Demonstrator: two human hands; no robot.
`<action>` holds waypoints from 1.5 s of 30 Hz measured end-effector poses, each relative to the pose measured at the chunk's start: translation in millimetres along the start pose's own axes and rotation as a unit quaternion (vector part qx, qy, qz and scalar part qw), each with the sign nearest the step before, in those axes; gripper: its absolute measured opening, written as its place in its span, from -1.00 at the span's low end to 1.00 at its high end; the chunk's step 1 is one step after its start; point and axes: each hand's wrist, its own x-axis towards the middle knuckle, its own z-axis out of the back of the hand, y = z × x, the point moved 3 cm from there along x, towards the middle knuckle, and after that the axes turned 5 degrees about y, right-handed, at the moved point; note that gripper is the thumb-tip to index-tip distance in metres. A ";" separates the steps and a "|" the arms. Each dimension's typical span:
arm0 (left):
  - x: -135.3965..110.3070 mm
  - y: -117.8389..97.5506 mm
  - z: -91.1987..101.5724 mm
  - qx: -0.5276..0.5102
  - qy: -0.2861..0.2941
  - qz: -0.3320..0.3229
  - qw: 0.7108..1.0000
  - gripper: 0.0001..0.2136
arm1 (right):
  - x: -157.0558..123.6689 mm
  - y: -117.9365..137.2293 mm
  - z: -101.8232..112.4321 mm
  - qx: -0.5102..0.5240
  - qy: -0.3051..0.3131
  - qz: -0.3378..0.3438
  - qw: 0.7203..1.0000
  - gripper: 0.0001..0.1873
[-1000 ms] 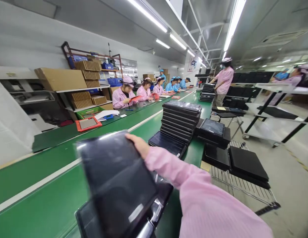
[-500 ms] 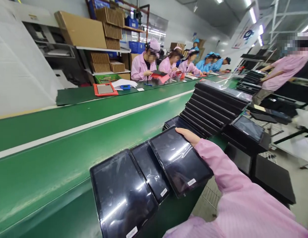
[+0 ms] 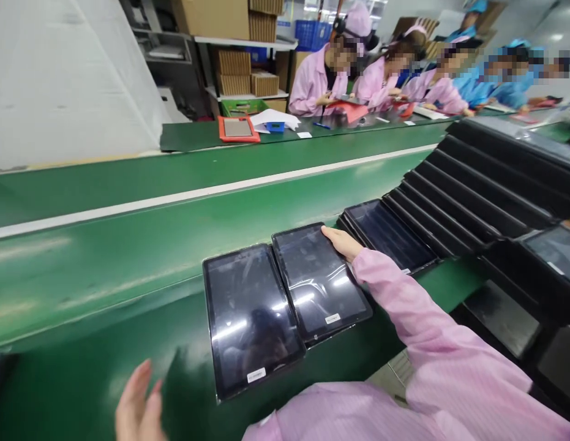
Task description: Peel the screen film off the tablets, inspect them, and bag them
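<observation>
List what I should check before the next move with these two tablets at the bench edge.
1. Right hand on the right tablet: ok, at its far corner.
2. That hand's grip closed: cannot tell, fingers hidden.
3. Left hand free: ok, open, holding nothing.
4. Left tablet and right tablet screen up, labels at near ends: ok.
5. Gap between the tablets: not ok, long edges touch or overlap.
6. Near ends fully supported by the bench: cannot tell.

Bright, even overhead light. White glare streaks on left tablet & right tablet at belt's near edge. Wide-angle bend twd pic edges; left hand blurred, bg soft
</observation>
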 end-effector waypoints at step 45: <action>107.6 -8.1 -22.9 -0.004 0.419 -0.182 0.889 0.28 | -2.0 63.9 -138.4 -0.081 0.288 0.308 0.903 -0.76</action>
